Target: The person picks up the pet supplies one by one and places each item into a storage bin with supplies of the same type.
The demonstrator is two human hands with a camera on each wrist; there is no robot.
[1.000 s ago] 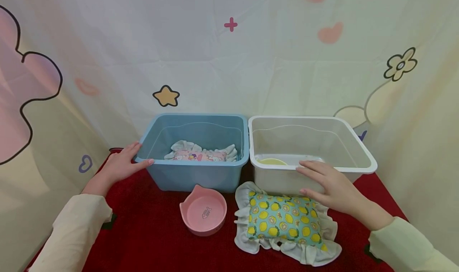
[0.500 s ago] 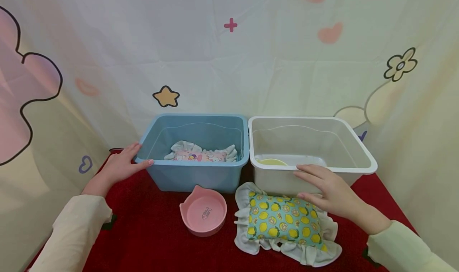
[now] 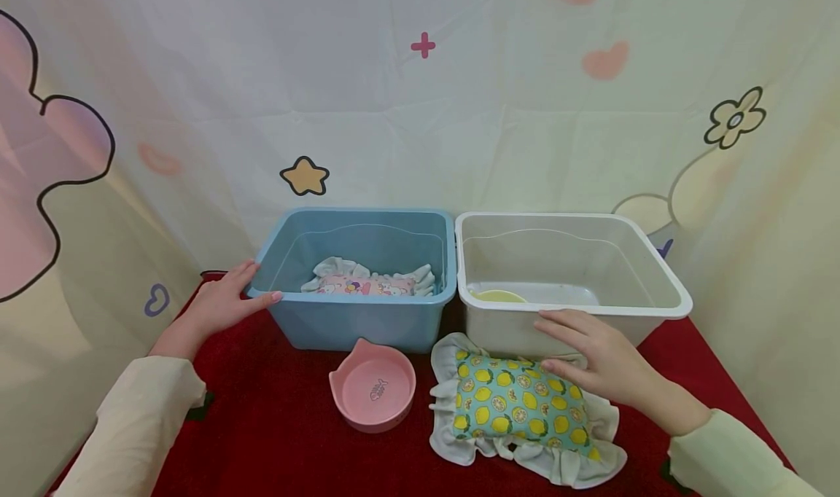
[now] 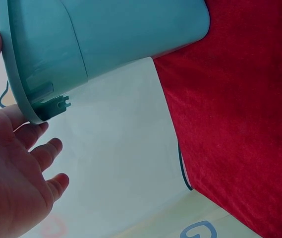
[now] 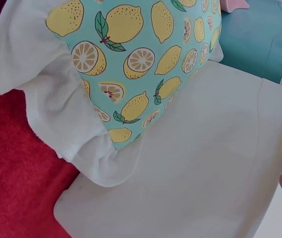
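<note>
My left hand (image 3: 223,300) rests at the near left corner of a blue plastic bin (image 3: 357,323), thumb on the front rim and fingers along the left side. In the left wrist view its loose fingers (image 4: 44,153) lie just outside the rim. The right hand (image 3: 604,355) is held with relaxed fingers by the front rim of a white bin (image 3: 502,331), holding nothing. Below it lies a teal pillow (image 3: 512,402) with a lemon print and white ruffles, leaning on the white bin in the right wrist view. A small pillow with a pink print (image 3: 364,286) lies inside the blue bin.
A pink cat-eared bowl (image 3: 372,388) with a fishbone drawing stands before the blue bin. Something round and yellow (image 3: 499,296) shows inside the white bin, partly hidden by its rim. Red cloth (image 3: 295,424) covers the table; a patterned curtain (image 3: 367,81) hangs behind.
My right hand has drifted slightly down and toward me, from over the white bin's front rim to just before it. The left hand, bins, bowl and pillows have stayed put.
</note>
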